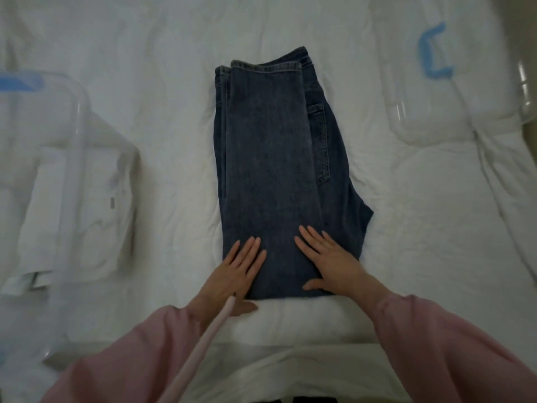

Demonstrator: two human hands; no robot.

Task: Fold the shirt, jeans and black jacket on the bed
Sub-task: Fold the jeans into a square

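Dark blue jeans (273, 158) lie folded lengthwise in the middle of the white bed (162, 82), hems at the far end and a back pocket showing on the right. My left hand (238, 271) presses flat on the near left corner of the jeans, fingers straight. Flat beside it, my right hand (328, 260) rests on the near right part with spread fingers. A folded white shirt (78, 205) lies inside a clear box on the left. No black jacket is in sight.
A clear plastic box (75, 117) with a blue clip stands at the left on the bed. A second clear box (453, 112) with a blue clip (433, 50) sits at the far right. A pale pink cord (203, 344) hangs over my left sleeve.
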